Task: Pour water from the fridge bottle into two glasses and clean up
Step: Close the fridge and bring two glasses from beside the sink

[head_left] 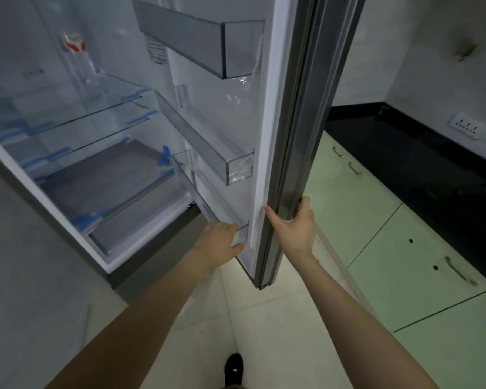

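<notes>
Bracing fridge door (289, 108) open, right hand (293, 226) wrapping fingers round its edge | left hand (222, 240) reaching into lowest door bin (208, 197), fingers curling loosely, holding nothing | bottle (77, 63) standing upright on upper shelf (76, 108), awaiting pickup

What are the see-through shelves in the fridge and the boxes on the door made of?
The flat clear shelves look like glass: thin, smooth, with dark polished edges. The clear door bins look like hard glossy plastic, moulded into box shapes with shiny glints. Neither can be confirmed by sight alone.
</notes>
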